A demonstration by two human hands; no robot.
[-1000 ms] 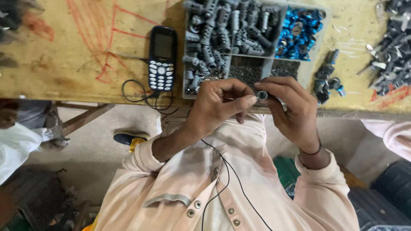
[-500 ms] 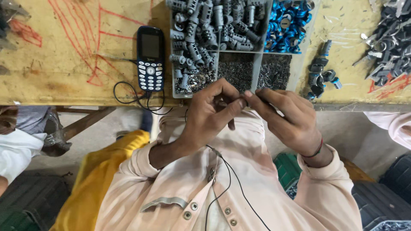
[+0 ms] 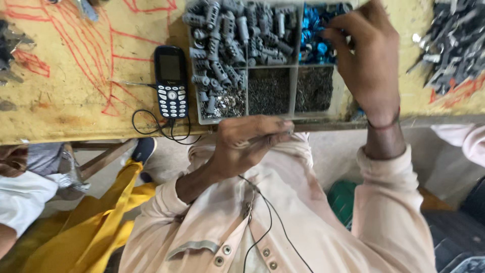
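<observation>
1. Head view: my left hand (image 3: 247, 144) sits just below the table edge, fingers curled in and pinched together at the tips near the tray's front rim. Something small seems gripped between thumb and fingers, but I cannot tell what it is.
2. My right hand (image 3: 366, 58) reaches up over the compartment tray (image 3: 293, 108), fingers bent down into the top right compartment, touching the blue parts (image 3: 313, 43). Whether I have actually gripped one, I cannot tell.
3. The tray lies on the yellow table (image 3: 76, 96), at its near edge. Its large left compartment is heaped with grey ribbed plugs (image 3: 227, 40), which spill across the top middle too.
4. The two lower compartments beside them hold fine dark small pieces (image 3: 270, 91), too tiny to make out.
5. A dark keypad phone (image 3: 171, 81) lies just left of the tray, a black cable (image 3: 156, 126) looping from its lower end over the table edge.
6. More grey parts (image 3: 454, 40) lie loose on the table at far right.
</observation>
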